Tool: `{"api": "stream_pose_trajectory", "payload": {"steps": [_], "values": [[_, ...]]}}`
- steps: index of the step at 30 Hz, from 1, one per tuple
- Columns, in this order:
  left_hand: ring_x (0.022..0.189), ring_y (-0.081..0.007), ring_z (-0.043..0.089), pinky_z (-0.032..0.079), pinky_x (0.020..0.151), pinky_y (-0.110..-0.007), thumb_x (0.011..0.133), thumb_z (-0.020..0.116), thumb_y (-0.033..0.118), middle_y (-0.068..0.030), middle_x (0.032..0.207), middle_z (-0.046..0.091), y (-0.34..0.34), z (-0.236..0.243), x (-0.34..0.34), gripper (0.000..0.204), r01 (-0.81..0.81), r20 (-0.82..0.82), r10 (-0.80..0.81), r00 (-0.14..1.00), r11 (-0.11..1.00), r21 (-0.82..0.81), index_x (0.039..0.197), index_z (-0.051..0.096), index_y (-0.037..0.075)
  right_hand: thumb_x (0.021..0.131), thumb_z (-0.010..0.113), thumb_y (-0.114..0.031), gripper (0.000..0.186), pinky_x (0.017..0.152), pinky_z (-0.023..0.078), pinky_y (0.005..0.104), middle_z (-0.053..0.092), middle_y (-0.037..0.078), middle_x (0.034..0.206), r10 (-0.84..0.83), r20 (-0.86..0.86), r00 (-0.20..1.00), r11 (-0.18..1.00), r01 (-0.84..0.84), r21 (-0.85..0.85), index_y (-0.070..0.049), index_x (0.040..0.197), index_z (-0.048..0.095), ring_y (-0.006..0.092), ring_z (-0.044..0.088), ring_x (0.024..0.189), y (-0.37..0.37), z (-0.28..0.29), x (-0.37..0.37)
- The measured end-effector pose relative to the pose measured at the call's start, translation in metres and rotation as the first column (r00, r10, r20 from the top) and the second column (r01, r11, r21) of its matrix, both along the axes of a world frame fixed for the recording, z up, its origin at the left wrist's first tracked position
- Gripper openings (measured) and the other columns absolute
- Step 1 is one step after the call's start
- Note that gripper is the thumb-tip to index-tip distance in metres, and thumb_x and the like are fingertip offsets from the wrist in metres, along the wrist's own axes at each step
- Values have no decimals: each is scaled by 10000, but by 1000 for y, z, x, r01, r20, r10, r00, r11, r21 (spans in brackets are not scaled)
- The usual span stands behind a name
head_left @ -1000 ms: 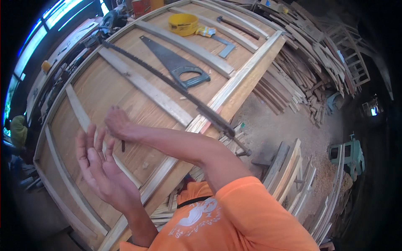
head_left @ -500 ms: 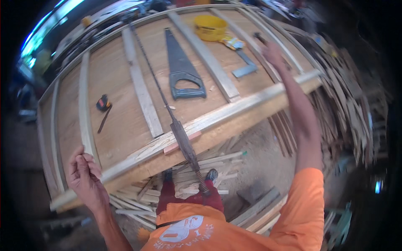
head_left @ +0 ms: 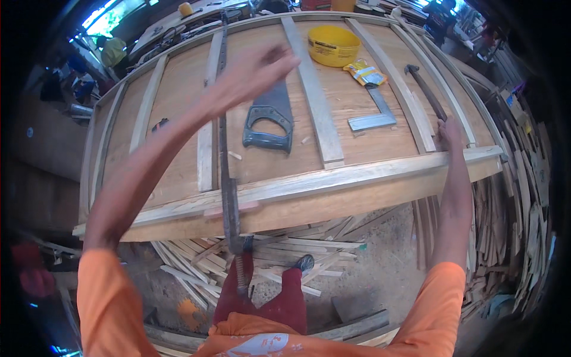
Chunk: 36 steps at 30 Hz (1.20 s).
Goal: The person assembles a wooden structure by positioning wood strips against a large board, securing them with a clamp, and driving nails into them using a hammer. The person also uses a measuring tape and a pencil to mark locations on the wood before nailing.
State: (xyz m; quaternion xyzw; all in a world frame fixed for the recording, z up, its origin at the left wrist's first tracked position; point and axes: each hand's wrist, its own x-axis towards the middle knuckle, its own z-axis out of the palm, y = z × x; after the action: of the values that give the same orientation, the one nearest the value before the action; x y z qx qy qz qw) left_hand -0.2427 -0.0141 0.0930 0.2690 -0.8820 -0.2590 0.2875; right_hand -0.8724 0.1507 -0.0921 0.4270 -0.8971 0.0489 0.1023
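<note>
My right hand (head_left: pixel 450 132) grips the handle of a hammer (head_left: pixel 423 86) lying along a wooden batten at the right of the framed plywood panel (head_left: pixel 172 89). My left hand (head_left: pixel 267 68) is raised above a handsaw (head_left: pixel 267 134), its fingers bent and blurred; I cannot tell if it holds anything. A long bar clamp (head_left: pixel 231 202) spans the panel near the middle. A steel square (head_left: pixel 380 119) lies between battens, near an orange packet (head_left: pixel 364 72) and a yellow tub (head_left: pixel 333 47). My left forearm partly hides the tape measure (head_left: pixel 159 124).
Scrap wood (head_left: pixel 321 247) lies around my feet below the panel's front edge. Stacked boards (head_left: pixel 523 208) line the right side. A person (head_left: pixel 113 50) in yellow is at the back left, another person (head_left: pixel 440 24) at the back right. A cluttered bench (head_left: pixel 172 27) stands behind the panel.
My right hand has reached rightward and taken hold of the hammer. My left hand has swung up and across from the lower left to above the saw. The view has turned.
</note>
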Motion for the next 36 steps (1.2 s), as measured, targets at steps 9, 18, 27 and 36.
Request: {"api": "stream_pose_trajectory", "payload": {"steps": [9,18,27,36], "values": [[887,-356,789,633,834,-473,833,770,157,-181,938,809,-292,-60,-216,181,-157,192,245,950,910,-383,988,865,145,964,754,-492,557,922,565,558,743,327,1135,24,96,995,1000,-23,-9,40,1127,749,493,719,1098,-40,42,36],[1237,-281,685,524,1043,-467,990,649,300,-96,1411,710,-259,-65,-257,473,-53,796,157,585,986,-156,1459,678,246,915,811,-462,548,911,580,527,752,316,1126,-1,84,996,997,-6,81,45,1115,758,466,734,1080,-26,61,45],[1340,-308,646,482,1139,-444,1016,611,389,-104,1502,658,-185,-73,-283,490,99,895,-11,447,994,-37,1424,699,131,907,817,-462,530,877,582,532,764,289,1091,-7,10,1000,997,6,74,38,1078,770,454,743,1048,-6,46,17],[1100,-137,732,585,1005,-292,1016,729,246,-71,1163,787,-183,-36,-250,245,274,416,-550,724,783,559,1192,758,79,917,805,-449,512,881,577,546,760,296,1092,10,20,1000,1000,-10,-7,39,1065,765,475,736,1050,-11,42,19]]}}
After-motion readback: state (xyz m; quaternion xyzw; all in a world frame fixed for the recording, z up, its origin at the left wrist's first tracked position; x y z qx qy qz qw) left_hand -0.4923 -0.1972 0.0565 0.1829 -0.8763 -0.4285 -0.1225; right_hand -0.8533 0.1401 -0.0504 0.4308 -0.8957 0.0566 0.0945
